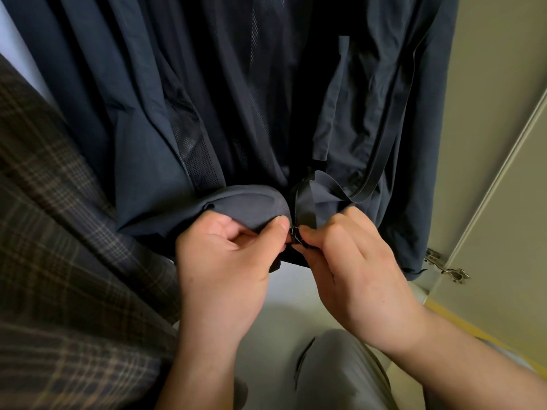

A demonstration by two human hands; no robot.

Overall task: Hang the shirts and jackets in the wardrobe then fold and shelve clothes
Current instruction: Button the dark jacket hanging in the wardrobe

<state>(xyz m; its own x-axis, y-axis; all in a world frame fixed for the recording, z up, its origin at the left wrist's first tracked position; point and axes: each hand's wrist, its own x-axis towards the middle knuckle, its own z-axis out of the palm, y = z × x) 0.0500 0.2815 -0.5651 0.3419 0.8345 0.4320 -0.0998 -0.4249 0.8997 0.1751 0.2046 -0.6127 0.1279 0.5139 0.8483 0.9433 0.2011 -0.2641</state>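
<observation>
Jacket [207, 84]: blue, hangs at 12 o'clock.
Left hand [225, 261]: curled, pinching its hem [251, 205] at 6 o'clock.
Right hand [355, 270]: curled, pinching the zip puller [295, 233], just beside.
Risk: zip could jam if loose cloth slips in.

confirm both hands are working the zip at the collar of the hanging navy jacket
Not the collar. The head view shows the left hand and right hand at the black zip at the bottom hem of the dark navy jacket.

A metal hinge [447, 266] shows at right, a grey trouser leg [334, 371] lower down.
</observation>
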